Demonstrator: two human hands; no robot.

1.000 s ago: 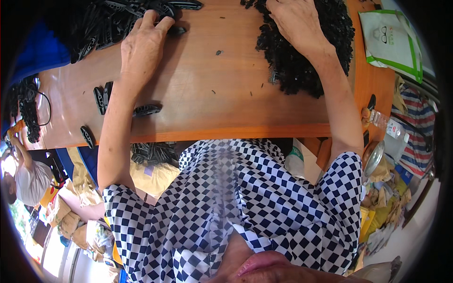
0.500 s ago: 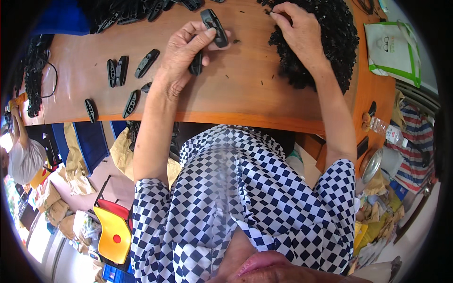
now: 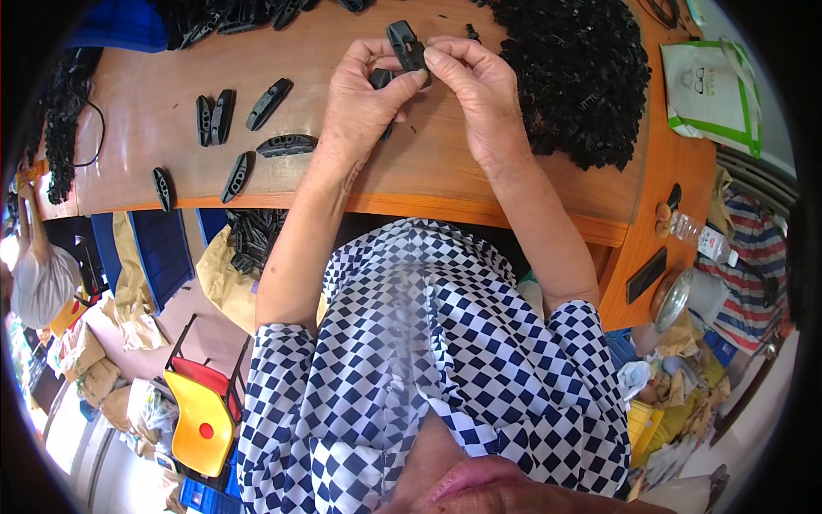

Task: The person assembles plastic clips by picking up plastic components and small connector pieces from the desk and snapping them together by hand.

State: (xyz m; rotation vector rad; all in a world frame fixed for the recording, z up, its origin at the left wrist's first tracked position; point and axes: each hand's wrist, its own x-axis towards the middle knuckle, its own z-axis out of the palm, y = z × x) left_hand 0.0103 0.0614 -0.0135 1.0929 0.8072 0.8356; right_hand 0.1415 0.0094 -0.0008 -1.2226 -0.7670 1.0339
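Observation:
My left hand (image 3: 364,98) is closed round a long black plastic part (image 3: 403,43), held tilted above the table. A second black plastic part (image 3: 382,79) is tucked in the same palm, mostly covered by the fingers. Thumb and fingers of my right hand (image 3: 481,94) are pinched against the held part's right edge; whatever small piece lies between them is hidden. To the left, several similar boat-shaped black parts (image 3: 287,146) lie apart on the wooden table (image 3: 445,171). Beside my right hand spreads a large heap of small black pieces (image 3: 591,86).
More long black parts (image 3: 244,15) are piled at the far left by a blue bin (image 3: 120,26). A white-green bag (image 3: 712,94), clear bottle (image 3: 704,240) and phone (image 3: 646,276) are at the right. A yellow chair (image 3: 199,420) stands lower left; another person (image 3: 43,287) sits far left.
My right hand has come left from the heap of small pieces to the part in my left hand. My left hand has shifted slightly right, uncovering a loose part on the table.

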